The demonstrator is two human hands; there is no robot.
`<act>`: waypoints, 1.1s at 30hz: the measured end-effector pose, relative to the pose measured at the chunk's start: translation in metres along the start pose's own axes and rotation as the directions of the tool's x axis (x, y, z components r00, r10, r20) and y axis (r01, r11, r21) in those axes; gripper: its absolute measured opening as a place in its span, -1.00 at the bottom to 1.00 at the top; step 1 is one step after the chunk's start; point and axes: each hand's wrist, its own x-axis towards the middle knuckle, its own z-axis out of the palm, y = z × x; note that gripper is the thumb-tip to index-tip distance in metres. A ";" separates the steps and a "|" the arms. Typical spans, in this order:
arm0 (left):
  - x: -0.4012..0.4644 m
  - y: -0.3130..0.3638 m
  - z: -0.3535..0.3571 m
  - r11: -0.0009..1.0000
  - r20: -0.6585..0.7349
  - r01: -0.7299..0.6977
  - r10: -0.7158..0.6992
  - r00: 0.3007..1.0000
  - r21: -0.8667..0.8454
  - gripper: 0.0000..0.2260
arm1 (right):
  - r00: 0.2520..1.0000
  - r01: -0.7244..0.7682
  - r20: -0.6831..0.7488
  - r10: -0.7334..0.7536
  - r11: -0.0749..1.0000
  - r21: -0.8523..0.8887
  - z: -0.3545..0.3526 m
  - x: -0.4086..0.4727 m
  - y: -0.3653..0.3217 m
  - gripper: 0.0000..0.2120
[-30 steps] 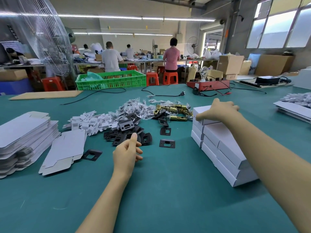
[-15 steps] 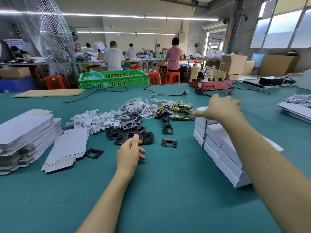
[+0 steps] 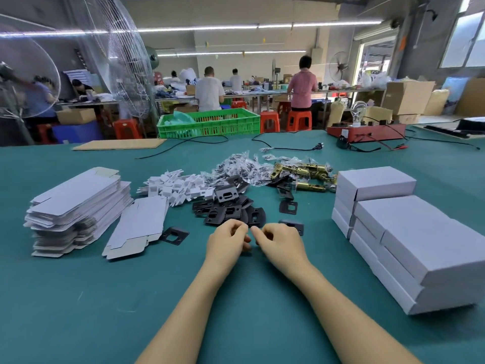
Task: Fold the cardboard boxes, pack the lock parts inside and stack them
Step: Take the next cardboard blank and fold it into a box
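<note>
No text, label, brand, number or sign can be read in this view. The white folded boxes (image 3: 409, 232) at the right and the flat box blanks (image 3: 76, 198) at the left show plain surfaces with no print. The brown cartons (image 3: 405, 97) in the background also carry no marks that can be made out, and the red device (image 3: 367, 131) at the far edge of the table is too small and blurred to show any writing.
</note>
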 end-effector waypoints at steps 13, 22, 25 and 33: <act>0.009 -0.016 -0.097 0.700 -0.537 0.338 0.077 0.840 0.629 -0.48 | 0.999 -0.051 0.019 0.049 0.988 0.149 0.003 0.008 0.008 -0.64; 0.012 -0.029 -0.103 0.476 -0.518 0.500 -0.104 0.849 0.724 -0.59 | 0.999 -0.050 0.020 0.048 0.990 0.132 0.004 0.008 0.009 -0.65; 0.009 -0.025 -0.100 0.439 -0.509 0.492 -0.088 0.856 0.752 -0.64 | 0.999 -0.042 0.017 0.040 0.991 0.125 0.004 0.008 0.009 -0.65; 0.006 -0.019 -0.095 0.721 -0.594 0.177 0.377 0.711 0.670 -0.76 | 0.998 -0.053 0.033 0.050 0.993 0.103 0.007 0.009 0.009 -0.63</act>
